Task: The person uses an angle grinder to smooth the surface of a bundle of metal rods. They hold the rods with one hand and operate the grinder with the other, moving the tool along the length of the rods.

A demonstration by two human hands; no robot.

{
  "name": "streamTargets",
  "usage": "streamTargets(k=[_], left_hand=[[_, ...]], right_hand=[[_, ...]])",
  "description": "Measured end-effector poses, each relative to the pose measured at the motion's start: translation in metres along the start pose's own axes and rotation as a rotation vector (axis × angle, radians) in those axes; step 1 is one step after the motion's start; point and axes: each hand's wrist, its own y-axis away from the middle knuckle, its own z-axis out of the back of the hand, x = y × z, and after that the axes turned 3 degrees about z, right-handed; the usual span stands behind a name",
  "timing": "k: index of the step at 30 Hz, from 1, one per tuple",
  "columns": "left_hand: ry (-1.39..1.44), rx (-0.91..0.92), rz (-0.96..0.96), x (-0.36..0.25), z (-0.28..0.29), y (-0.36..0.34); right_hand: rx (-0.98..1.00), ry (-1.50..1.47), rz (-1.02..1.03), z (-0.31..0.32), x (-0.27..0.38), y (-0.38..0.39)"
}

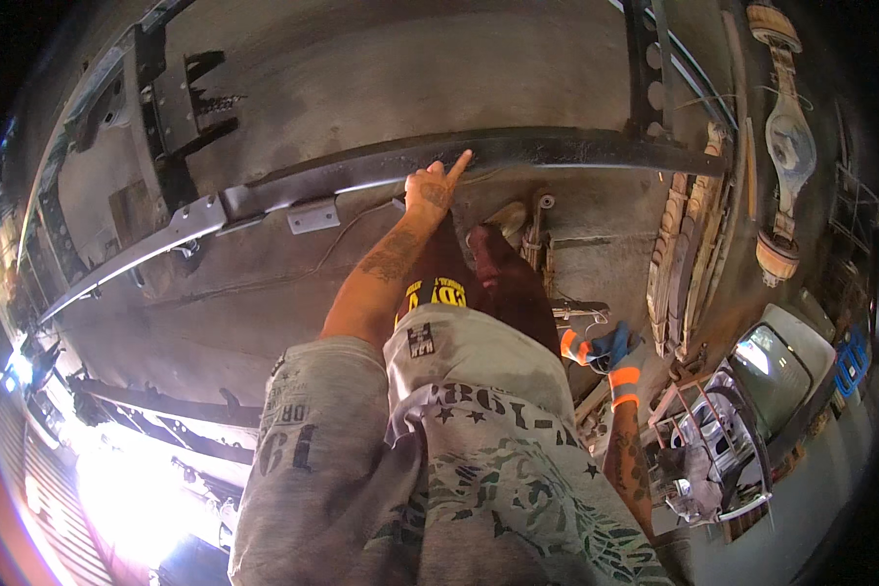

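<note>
My bare left hand (434,188) reaches out over a long dark metal frame rail (557,151). Its index finger is stretched out along the rail and the other fingers are partly curled; nothing is in it. I cannot tell whether the fingertip touches the metal. Down at my right side, my right hand (623,354) wears a blue-grey work glove with an orange and pale-striped cuff. Its fingers are closed on a second work glove (575,347) of the same colours, whose cuff sticks out to the left.
A bracket (313,217) juts from the rail's near side. Stacked leaf springs (689,259) lie to the right, with an axle (789,146) beyond them. A vehicle door (781,361) and scrap metal parts (708,454) are at the lower right. Strong light glares at the lower left.
</note>
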Motion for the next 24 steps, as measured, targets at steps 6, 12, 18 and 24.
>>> streamTargets(k=[6, 12, 18, 24], left_hand=[[-0.066, -0.018, 0.018, -0.016, -0.021, -0.020], [-0.087, -0.007, 0.043, -0.025, -0.027, -0.020], [0.032, 0.014, 0.133, -0.041, -0.026, 0.000], [0.221, -0.259, 0.162, -0.042, -0.015, 0.002]], right_hand=[[0.050, -0.034, -0.077, 0.009, 0.004, 0.006], [-0.036, -0.027, -0.110, 0.023, -0.035, -0.012], [0.031, -0.057, -0.075, 0.051, -0.057, -0.029], [-0.020, -0.010, -0.121, 0.080, -0.128, -0.068]])
